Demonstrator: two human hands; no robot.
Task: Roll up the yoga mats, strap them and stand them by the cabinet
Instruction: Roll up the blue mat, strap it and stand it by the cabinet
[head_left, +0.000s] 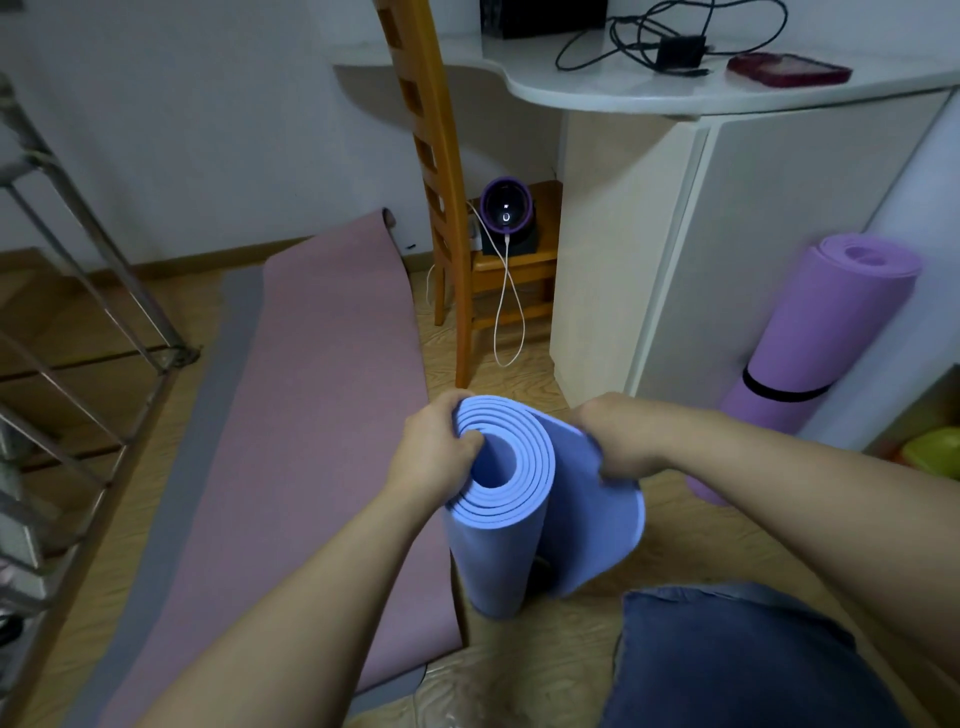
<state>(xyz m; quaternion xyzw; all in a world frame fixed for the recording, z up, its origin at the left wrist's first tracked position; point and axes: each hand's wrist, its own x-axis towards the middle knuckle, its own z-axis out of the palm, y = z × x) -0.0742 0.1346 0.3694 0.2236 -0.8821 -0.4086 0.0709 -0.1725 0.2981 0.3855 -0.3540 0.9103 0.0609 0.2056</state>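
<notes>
While a strapped purple foam roll (831, 322) leans at the white cabinet (779, 234), left hand (436, 460) and right hand (618, 441) clutch the loose, unstrapped blue foam roll (498, 525); pink mat (322, 415) lies flat.

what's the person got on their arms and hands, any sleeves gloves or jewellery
Nothing worn shows: the left hand and right hand are bare, with no gloves, visible rings or watch, and both forearms are uncovered to the frame edge.

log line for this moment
blue mat: upright, rolled | left hand: grips top | right hand: holds its edge | purple mat: strapped
</notes>
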